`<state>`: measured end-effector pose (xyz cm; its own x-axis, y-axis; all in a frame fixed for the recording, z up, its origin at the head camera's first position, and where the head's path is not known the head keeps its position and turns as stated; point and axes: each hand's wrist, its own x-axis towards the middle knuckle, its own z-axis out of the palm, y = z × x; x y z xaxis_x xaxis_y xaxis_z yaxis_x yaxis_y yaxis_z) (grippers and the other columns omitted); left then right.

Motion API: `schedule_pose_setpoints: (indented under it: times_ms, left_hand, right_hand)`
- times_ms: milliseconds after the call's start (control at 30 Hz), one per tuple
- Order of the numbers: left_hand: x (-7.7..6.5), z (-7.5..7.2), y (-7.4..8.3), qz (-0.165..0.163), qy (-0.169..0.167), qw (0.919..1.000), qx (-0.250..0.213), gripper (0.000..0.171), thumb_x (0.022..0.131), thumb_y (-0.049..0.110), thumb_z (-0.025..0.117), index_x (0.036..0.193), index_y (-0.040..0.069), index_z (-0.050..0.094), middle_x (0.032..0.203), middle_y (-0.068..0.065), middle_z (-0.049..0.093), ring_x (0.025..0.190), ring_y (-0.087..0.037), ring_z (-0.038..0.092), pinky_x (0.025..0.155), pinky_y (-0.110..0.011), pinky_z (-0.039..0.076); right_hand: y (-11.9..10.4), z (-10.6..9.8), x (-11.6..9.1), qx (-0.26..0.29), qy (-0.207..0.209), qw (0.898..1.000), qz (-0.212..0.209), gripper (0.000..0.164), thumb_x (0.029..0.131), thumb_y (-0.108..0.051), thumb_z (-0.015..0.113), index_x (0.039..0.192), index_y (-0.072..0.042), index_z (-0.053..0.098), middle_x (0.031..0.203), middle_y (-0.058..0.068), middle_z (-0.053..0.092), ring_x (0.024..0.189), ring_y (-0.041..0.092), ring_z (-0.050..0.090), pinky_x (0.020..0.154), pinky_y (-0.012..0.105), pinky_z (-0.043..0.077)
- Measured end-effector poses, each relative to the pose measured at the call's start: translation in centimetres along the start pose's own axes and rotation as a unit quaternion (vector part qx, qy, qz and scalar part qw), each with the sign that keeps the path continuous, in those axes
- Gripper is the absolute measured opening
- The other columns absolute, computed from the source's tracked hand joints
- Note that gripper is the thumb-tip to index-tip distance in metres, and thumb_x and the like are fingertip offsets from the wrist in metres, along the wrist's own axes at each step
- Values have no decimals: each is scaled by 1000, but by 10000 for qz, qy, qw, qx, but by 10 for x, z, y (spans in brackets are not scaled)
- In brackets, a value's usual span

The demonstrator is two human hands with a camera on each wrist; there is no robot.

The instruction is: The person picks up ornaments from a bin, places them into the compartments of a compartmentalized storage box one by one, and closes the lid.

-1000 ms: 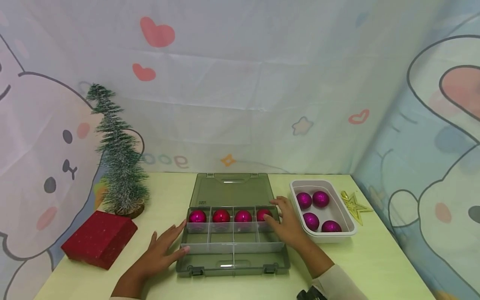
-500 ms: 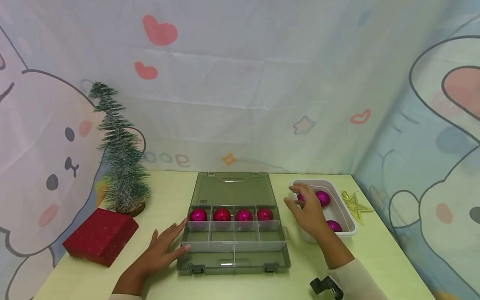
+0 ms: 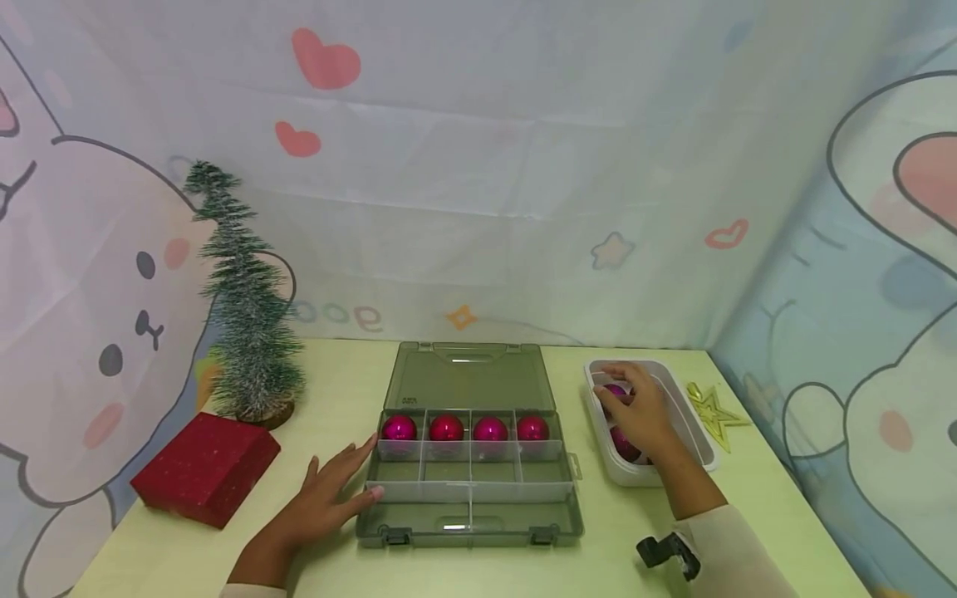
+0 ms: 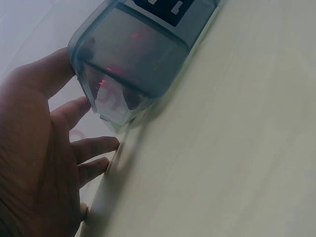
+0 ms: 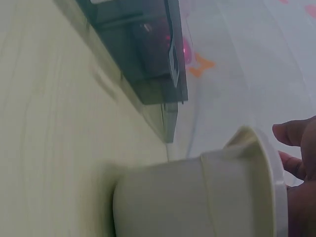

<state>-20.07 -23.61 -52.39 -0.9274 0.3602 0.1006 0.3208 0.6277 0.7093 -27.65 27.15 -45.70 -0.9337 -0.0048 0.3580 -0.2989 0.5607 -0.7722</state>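
A smoky-green divided plastic box (image 3: 471,490) lies with its lid (image 3: 473,374) folded back. Several shiny baubles (image 3: 490,429), pink and red, fill its back row, one per compartment. My left hand (image 3: 317,502) rests with spread fingers against the box's left side; the left wrist view has its thumb and fingertips at the box's edge. My right hand (image 3: 645,411) is over the white bin (image 3: 710,453), thumb and fingers loosely spread around a glittery purple bauble (image 3: 616,392). Another purple bauble (image 3: 624,444) shows below the hand, which hides the rest.
A small frosted Christmas tree (image 3: 250,332) stands at the left, behind a red box (image 3: 205,469). Right of the bin lies a gold star ornament (image 3: 714,415). A printed cloth (image 3: 478,183) hangs behind the table.
My right hand has left the bauble in the rightmost back compartment and moved right, into the white bin. The left hand stays at the box's side.
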Motion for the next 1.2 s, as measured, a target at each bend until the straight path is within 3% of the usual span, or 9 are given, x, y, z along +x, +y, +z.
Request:
schedule_pose_setpoints:
  times_ms: [100,200,600,967,1200]
  left_hand:
    - [0,0,0,-1,25,10000,33,81,105,41,70,174,20,33,176,-20,39,162,-60,27,118,-91,-8]
    - [0,0,-1,-23,11,10000,68,81,105,42,70,174,21,33,176,-20,39,162,-60,27,118,-90,-8]
    - [1,0,-1,-72,-61,10000,23,81,105,42,69,174,20,32,177,-20,37,163,-60,26,119,-90,-10]
    - [0,0,-1,-63,-11,10000,34,81,105,42,69,174,19,33,176,-21,39,162,-60,27,119,-90,-10]
    - [1,-1,0,-81,-68,9999,7,81,106,42,69,175,20,31,177,-20,37,163,-59,26,119,-90,-10]
  right_hand:
    - [5,-5,4,-227,18,9997,86,38,108,-12,69,142,5,64,145,27,62,134,47,62,105,50,60]
    - [11,-9,8,-392,-43,9991,165,40,108,-13,69,143,6,63,145,29,62,138,48,59,110,63,52]
    - [30,-27,22,-963,-844,9891,731,57,101,-19,80,149,4,61,145,33,63,135,50,60,114,64,48]
    - [40,-28,31,-956,-1170,9872,507,48,96,-9,84,134,14,66,132,36,69,125,52,66,107,62,54]
    - [50,-29,34,-1062,-1296,9848,450,48,95,-7,84,134,15,66,134,37,70,128,54,67,111,66,53]
